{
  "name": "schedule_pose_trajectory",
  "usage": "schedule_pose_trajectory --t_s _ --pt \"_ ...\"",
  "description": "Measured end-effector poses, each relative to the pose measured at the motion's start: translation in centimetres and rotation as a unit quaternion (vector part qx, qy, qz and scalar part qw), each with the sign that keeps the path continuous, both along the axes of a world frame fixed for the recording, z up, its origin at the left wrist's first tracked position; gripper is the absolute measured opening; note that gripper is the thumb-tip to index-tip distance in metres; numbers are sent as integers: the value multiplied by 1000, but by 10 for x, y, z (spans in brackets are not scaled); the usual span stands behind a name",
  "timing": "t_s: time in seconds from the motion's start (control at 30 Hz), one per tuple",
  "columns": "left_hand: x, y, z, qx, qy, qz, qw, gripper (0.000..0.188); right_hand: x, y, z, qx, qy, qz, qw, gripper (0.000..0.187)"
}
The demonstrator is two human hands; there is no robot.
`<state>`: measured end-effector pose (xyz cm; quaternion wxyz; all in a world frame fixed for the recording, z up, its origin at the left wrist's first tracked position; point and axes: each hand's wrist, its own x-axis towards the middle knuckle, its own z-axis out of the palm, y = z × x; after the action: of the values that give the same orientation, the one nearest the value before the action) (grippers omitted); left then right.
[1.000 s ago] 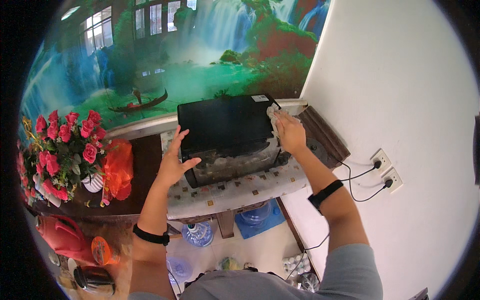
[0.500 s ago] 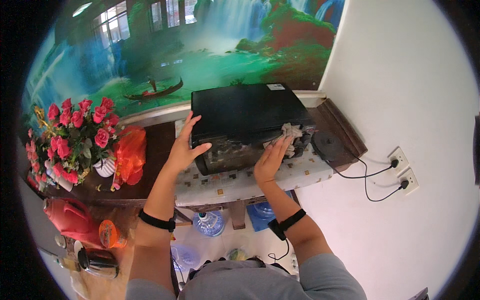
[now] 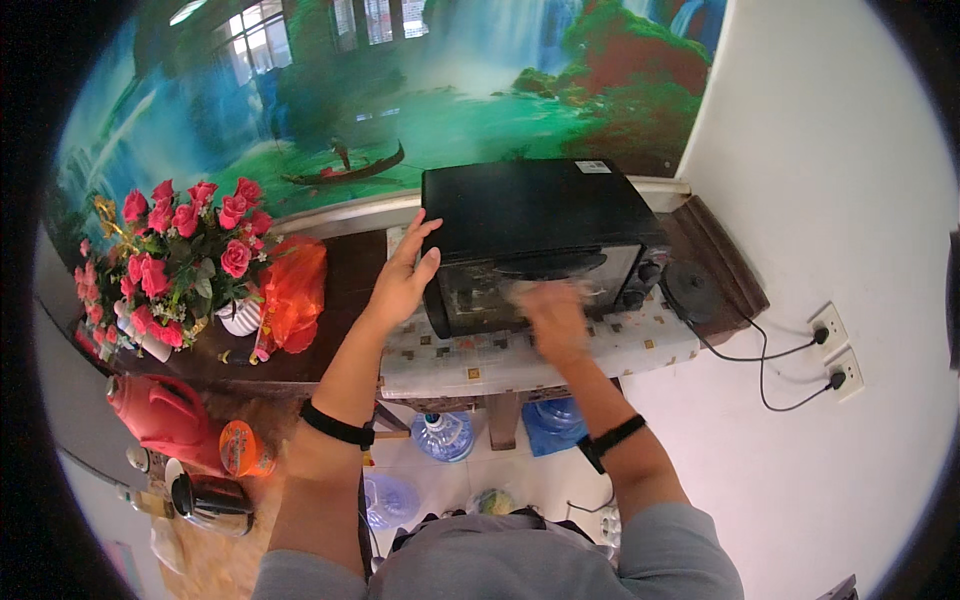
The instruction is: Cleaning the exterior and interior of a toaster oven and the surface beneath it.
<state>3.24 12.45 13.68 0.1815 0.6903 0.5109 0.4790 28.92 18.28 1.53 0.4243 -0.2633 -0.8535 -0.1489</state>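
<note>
A black toaster oven (image 3: 540, 208) stands on the patterned tablecloth (image 3: 520, 362), its glass door closed and its handle at the top of the door. My left hand (image 3: 402, 282), fingers spread, steadies the oven's left front edge. Against the lower glass is my right hand (image 3: 556, 315), smeared by motion. A greyish blur by its fingers fits the grey rag that showed there half a second ago; the rag's outline is mostly lost. Dark control knobs (image 3: 642, 285) line the door's right side.
A coiled black cable (image 3: 692, 290) lies right of the oven, near plugged-in wall sockets (image 3: 838, 350). To the left are a flower vase (image 3: 240, 317), an orange-red bag (image 3: 297, 295), a red kettle (image 3: 165, 420) and a glass pot (image 3: 212, 503). A water bottle (image 3: 443, 437) stands below.
My right hand has moved left from the knobs onto the glass door, uncovering the knobs. The left hand stays at the oven's left edge. The whole view has shifted slightly.
</note>
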Motion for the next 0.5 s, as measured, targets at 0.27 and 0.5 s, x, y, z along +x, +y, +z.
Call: schedule_pose_trajectory --t_s 0.27,0.5 --pt "11 10 -6 -10 -15 17 1000 44 -68 -9 -21 29 221 -89 971 51" --pt "-14 3 -14 -48 -162 -79 982 66 -102 -56 9 -75 9 170 982 39"
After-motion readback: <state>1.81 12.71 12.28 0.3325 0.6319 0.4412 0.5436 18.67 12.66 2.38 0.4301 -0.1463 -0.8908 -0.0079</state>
